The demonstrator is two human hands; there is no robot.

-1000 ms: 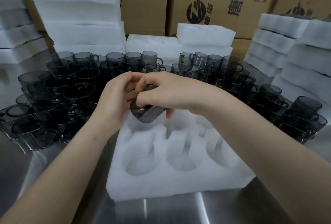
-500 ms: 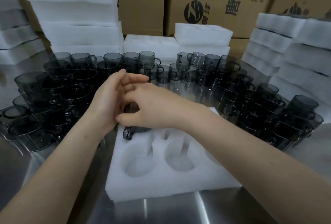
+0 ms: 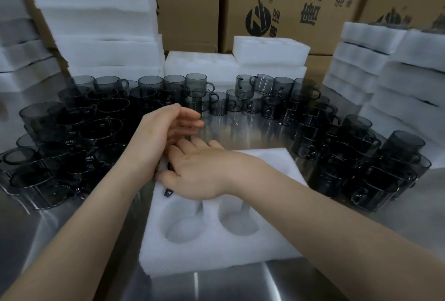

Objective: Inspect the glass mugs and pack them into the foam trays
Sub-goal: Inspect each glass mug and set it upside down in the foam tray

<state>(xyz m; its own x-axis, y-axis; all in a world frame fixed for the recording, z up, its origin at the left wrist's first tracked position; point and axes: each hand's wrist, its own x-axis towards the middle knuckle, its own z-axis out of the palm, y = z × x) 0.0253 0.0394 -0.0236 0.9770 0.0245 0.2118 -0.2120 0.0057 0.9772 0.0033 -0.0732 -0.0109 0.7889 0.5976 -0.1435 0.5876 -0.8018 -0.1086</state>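
Right hand point(image 3: 199, 173): palm down, fingers laid flat, pressing on the glass mug point(image 3: 168, 191). The mug sits directly beneath the palm in the far-left pocket of the foam tray point(image 3: 212, 250); only a sliver of its handle shows, toward the near side, and its axis is hidden. Left hand point(image 3: 166, 130): lifted just beyond, fingers loose, holding nothing, and nearer the loose mugs point(image 3: 101, 130). Half a second earlier the right fingers curled over a higher mug and the left hand was alongside.

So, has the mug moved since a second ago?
Yes. The mug went down from above the foam tray into its far-left pocket, under the right hand.
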